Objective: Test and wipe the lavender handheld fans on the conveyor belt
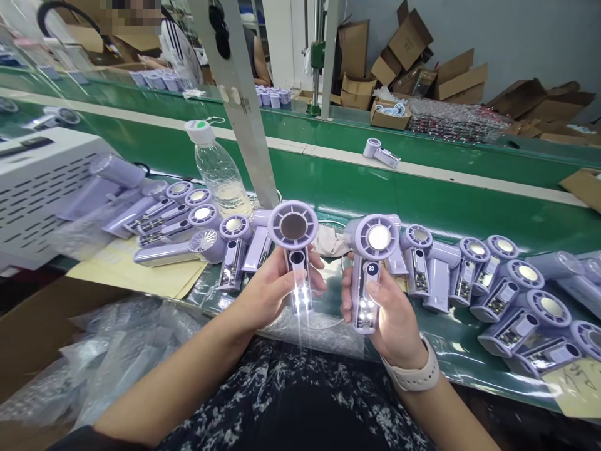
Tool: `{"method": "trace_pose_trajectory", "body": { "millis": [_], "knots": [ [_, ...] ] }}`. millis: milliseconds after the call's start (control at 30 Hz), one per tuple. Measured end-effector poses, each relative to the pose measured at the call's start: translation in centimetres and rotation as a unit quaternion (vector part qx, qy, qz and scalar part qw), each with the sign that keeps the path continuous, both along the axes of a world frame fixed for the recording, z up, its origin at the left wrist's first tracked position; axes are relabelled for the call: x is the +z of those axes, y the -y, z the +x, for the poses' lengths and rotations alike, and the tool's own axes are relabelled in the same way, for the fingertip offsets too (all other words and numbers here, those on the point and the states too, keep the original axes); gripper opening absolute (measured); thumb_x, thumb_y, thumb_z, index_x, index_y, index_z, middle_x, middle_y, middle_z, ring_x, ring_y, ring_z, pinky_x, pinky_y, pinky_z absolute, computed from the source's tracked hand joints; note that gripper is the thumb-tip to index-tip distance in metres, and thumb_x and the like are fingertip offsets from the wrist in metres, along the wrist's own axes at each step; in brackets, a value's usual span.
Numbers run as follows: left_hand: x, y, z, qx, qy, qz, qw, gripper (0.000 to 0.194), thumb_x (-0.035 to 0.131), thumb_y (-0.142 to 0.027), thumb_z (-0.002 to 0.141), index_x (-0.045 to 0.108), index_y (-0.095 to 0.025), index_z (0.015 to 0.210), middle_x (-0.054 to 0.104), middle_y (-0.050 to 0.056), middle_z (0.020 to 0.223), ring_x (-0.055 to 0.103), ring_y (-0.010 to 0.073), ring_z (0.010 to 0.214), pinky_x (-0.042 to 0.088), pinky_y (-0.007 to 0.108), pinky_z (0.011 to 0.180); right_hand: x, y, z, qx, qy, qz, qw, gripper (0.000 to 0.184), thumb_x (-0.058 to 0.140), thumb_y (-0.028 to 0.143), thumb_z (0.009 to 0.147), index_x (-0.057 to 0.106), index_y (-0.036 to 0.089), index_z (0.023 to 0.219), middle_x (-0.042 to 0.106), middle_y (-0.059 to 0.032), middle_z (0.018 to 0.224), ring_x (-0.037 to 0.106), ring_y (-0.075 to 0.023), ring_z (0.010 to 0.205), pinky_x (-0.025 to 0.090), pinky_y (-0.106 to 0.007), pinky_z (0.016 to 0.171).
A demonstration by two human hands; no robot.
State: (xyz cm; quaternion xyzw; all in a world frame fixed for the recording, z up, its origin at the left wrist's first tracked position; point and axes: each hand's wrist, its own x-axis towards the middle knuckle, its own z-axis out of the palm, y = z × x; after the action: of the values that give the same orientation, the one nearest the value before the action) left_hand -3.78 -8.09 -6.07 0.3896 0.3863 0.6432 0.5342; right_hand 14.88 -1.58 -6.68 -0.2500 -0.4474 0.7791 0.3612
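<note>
Green worktop (323, 188) stretched across the workshop, with cardboard boxes (408, 37) heaped against the wall behind. A partly filled plastic bottle (220, 178) stood beside the resting lilac fans (439, 275); a knock might have tipped it onto them. Those fans lay so close together that a swinging forearm could have scuffed their glossy casings. The left hand (270, 285) held a lit handheld fan (293, 227) upright near the bench's front edge, thumb pressed on its front, other fingers loosely spread; that slacker grip seemed likelier to slip. The right hand (397, 316) held a second handheld fan (379, 238), fingers curled close together around its handle; a stray thumb press might have altered the "20" on its display (372, 269).
</note>
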Motion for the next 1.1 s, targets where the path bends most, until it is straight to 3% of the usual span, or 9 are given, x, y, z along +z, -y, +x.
{"method": "trace_pose_trajectory", "body": {
  "millis": [67, 167, 300, 433, 667, 833, 900, 1000, 1100],
  "knots": [
    [-0.3, 0.0, -0.1, 0.022, -0.032, -0.026, 0.999, 0.034, 0.075, -0.032, 0.085, 0.056, -0.018, 0.108, 0.069, 0.006, 0.103, 0.073, 0.0206, 0.075, 0.058, 0.034, 0.068, -0.1, -0.1, 0.1, 0.007, -0.017, -0.007, 1.0, 0.035, 0.068, 0.043, 0.088, 0.06, 0.027, 0.118, 0.064, -0.0043, 0.096, 0.058, -0.0164, 0.064, 0.049, -0.029, 0.051],
    [-0.6, -0.2, 0.0, 0.053, -0.032, -0.045, 0.997, 0.039, 0.076, -0.039, 0.085, 0.05, -0.02, 0.108, 0.072, 0.005, 0.097, 0.071, 0.0183, 0.062, 0.054, 0.029, 0.054, -0.2, -0.1, 0.3, 0.034, -0.037, -0.008, 0.999, 0.034, 0.071, 0.04, 0.087, 0.062, 0.027, 0.117, 0.064, -0.0048, 0.1, 0.058, -0.017, 0.068, 0.049, -0.03, 0.055],
    [-0.7, -0.4, 0.3, 0.054, 0.037, -0.04, 0.997, 0.035, 0.058, -0.051, 0.093, 0.045, -0.021, 0.104, 0.075, 0.006, 0.081, 0.067, 0.0198, 0.048, 0.049, 0.029, 0.043, -0.4, 0.2, 0.4, 0.053, -0.04, -0.01, 0.998, 0.026, 0.072, 0.04, 0.087, 0.066, 0.025, 0.107, 0.065, -0.004, 0.091, 0.058, -0.0172, 0.066, 0.049, -0.031, 0.057],
    [-0.7, -0.2, 0.6, 0.017, 0.076, -0.052, 0.996, 0.034, 0.058, -0.046, 0.089, 0.04, -0.021, 0.103, 0.078, 0.008, 0.088, 0.073, 0.0229, 0.055, 0.054, 0.03, 0.05, -0.6, 0.3, 0.5, 0.038, -0.003, -0.017, 0.999, 0.025, 0.072, 0.04, 0.088, 0.068, 0.021, 0.104, 0.067, -0.0036, 0.078, 0.06, -0.017, 0.062, 0.049, -0.028, 0.057],
    [-0.6, 0.7, 0.6, -0.013, 0.066, -0.059, 0.996, 0.036, 0.062, -0.048, 0.093, 0.04, -0.022, 0.105, 0.077, 0.01, 0.103, 0.077, 0.0225, 0.067, 0.06, 0.031, 0.057, -0.3, 0.1, 0.2, 0.034, -0.015, -0.052, 0.998, 0.024, 0.071, 0.038, 0.088, 0.072, 0.018, 0.1, 0.069, -0.0045, 0.078, 0.062, -0.0142, 0.059, 0.052, -0.024, 0.056],
    [0.0, 1.1, 0.4, -0.029, 0.049, -0.058, 0.997, 0.038, 0.064, -0.049, 0.093, 0.04, -0.023, 0.107, 0.077, 0.008, 0.102, 0.078, 0.022, 0.072, 0.061, 0.031, 0.062, 0.0, 0.4, -0.1, 0.048, -0.078, -0.066, 0.994, 0.043, 0.063, 0.061, 0.092, 0.077, 0.021, 0.098, 0.071, -0.0035, 0.082, 0.06, -0.0117, 0.051, 0.051, -0.022, 0.046],
    [0.4, 1.4, 0.5, -0.046, 0.045, -0.047, 0.997, 0.039, 0.065, -0.048, 0.093, 0.039, -0.024, 0.108, 0.077, 0.006, 0.1, 0.079, 0.0222, 0.075, 0.063, 0.032, 0.066, 0.2, 0.7, -0.1, 0.042, -0.073, -0.078, 0.993, 0.052, 0.062, 0.068, 0.09, 0.08, 0.02, 0.097, 0.076, -0.0059, 0.086, 0.068, -0.0152, 0.061, 0.06, -0.025, 0.057],
    [1.2, 2.1, 0.5, -0.068, 0.039, -0.026, 0.997, 0.039, 0.065, -0.046, 0.094, 0.039, -0.025, 0.113, 0.076, 0.004, 0.099, 0.079, 0.0227, 0.08, 0.064, 0.034, 0.069, 0.6, 1.2, 0.2, 0.023, -0.062, -0.099, 0.993, 0.048, 0.069, 0.064, 0.087, 0.081, 0.022, 0.107, 0.08, -0.0098, 0.105, 0.076, -0.024, 0.084, 0.065, -0.035, 0.078],
    [2.0, 2.8, 0.7, -0.082, 0.029, -0.021, 0.996, 0.04, 0.065, -0.046, 0.094, 0.039, -0.025, 0.116, 0.076, 0.003, 0.095, 0.079, 0.0234, 0.082, 0.063, 0.033, 0.068, 1.2, 1.6, 0.5, 0.04, -0.083, -0.091, 0.992, 0.043, 0.071, 0.059, 0.088, 0.08, 0.025, 0.113, 0.08, -0.0097, 0.111, 0.077, -0.0273, 0.087, 0.067, -0.041, 0.079]
  ]
}}
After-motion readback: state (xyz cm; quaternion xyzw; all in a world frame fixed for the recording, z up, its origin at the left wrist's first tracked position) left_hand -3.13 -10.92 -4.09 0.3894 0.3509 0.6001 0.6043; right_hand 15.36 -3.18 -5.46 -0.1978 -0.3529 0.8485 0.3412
